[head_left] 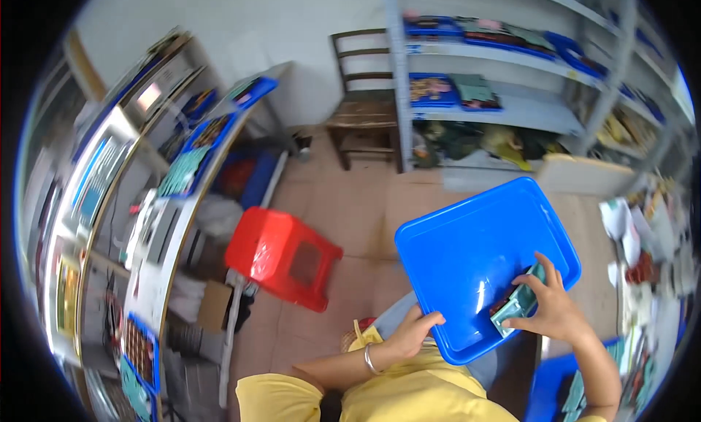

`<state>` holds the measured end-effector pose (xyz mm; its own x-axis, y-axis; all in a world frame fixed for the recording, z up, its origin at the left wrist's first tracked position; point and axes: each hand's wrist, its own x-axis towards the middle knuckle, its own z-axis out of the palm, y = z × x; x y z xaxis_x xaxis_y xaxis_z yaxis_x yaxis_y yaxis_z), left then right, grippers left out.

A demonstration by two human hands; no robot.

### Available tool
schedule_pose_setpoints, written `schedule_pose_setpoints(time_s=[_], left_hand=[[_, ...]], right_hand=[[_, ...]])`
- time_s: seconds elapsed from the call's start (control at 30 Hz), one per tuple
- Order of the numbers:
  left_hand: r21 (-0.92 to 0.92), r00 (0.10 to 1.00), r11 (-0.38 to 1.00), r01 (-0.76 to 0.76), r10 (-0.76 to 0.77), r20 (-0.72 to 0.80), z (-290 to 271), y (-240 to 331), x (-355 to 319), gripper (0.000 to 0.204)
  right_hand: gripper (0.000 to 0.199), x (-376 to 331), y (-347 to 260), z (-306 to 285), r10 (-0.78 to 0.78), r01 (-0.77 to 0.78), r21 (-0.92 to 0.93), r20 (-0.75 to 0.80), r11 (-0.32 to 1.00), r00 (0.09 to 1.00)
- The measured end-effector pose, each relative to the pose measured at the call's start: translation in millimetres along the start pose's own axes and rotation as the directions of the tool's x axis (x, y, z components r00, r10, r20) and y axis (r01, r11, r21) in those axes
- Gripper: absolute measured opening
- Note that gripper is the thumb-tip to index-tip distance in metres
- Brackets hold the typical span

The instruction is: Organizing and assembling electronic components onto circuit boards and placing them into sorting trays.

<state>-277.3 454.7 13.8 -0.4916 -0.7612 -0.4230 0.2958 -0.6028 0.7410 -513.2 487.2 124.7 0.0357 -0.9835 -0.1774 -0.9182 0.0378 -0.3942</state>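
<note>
Gripping one blue tray [467,254], left hand [409,333]; right hand [548,309] fingers pinch green boards [515,309].

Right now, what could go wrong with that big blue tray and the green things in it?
The blue tray looks tilted, and the left hand grips only its near edge, so it might tip. The green boards sit at the low corner under the right hand; they could slide out. The red stool stands close by on the floor, easy to bump.

Glossy blue plastic tray [467,239]; stool [281,254] likely plastic.
</note>
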Motion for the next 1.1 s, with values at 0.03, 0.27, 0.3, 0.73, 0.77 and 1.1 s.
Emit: schedule_pose_setpoints(time_s=[0.03,0.27,0.3,0.73,0.77,1.1], left_hand=[[-0.025,0.999,0.999,-0.028,0.027,-0.043,-11.6,6.1,-6.0,0.029],[-0.256,0.924,0.923,-0.289,0.198,-0.327,-83.2,58.3,23.8,0.035],[-0.264,0.900,0.899,-0.349,0.243,-0.361,-93.5,69.5,32.3,0.037],[-0.181,0.566,0.770,-0.612,0.266,-0.780,-173.2,261.1,52.4,0.048],[-0.163,0.516,0.775,-0.610,0.233,-0.824,-174.8,280.3,46.4,0.049],[-0.155,0.389,0.677,-0.719,0.208,-0.897,-244.2,401.2,33.9,0.038]], right_hand=[[0.068,19.4,-14.0,0.6,-0.080,0.080,-0.005,0.010,0.997,0.997],[0.065,178.3,-68.3,24.6,-0.576,0.576,0.008,0.039,0.817,0.816],[0.066,200.3,-78.2,24.6,-0.663,0.665,-0.044,0.046,0.746,0.747],[0.074,445.6,-277.1,-12.0,-0.833,0.876,0.124,0.397,0.465,0.386],[0.076,458.1,-298.0,-17.4,-0.828,0.882,0.147,0.441,0.448,0.347],[0.069,576.0,-455.8,-67.5,-0.875,0.989,0.097,0.482,0.113,0.053]])
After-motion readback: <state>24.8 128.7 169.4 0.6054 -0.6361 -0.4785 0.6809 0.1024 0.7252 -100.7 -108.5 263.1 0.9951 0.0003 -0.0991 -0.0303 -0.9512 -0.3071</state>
